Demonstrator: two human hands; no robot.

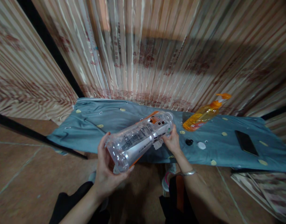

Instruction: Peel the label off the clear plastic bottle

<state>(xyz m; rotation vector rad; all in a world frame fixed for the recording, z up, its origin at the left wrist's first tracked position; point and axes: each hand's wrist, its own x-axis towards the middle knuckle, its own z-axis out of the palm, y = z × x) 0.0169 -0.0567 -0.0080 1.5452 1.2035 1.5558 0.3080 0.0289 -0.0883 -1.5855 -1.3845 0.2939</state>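
Between my two hands a long clear plastic package (138,140) is tilted, its right end higher. Orange edging and a silver printed panel show through it; what it contains is unclear. My left hand (111,174) is wrapped round its lower left end. At the right end, my right hand (173,140) grips the lower side. A crumpled whitish scrap (158,144) hangs beside the right fingers; whether it belongs to the package I cannot tell. The package is above the front part of a cloth-covered table (87,124).
An orange pump bottle (200,117) leans at the back right. A small black object (189,142) and a white disc (201,145) lie near my right hand. Farther right is a dark phone (246,143). Behind hangs a striped curtain (133,62); a black pole (54,49) slants at left.
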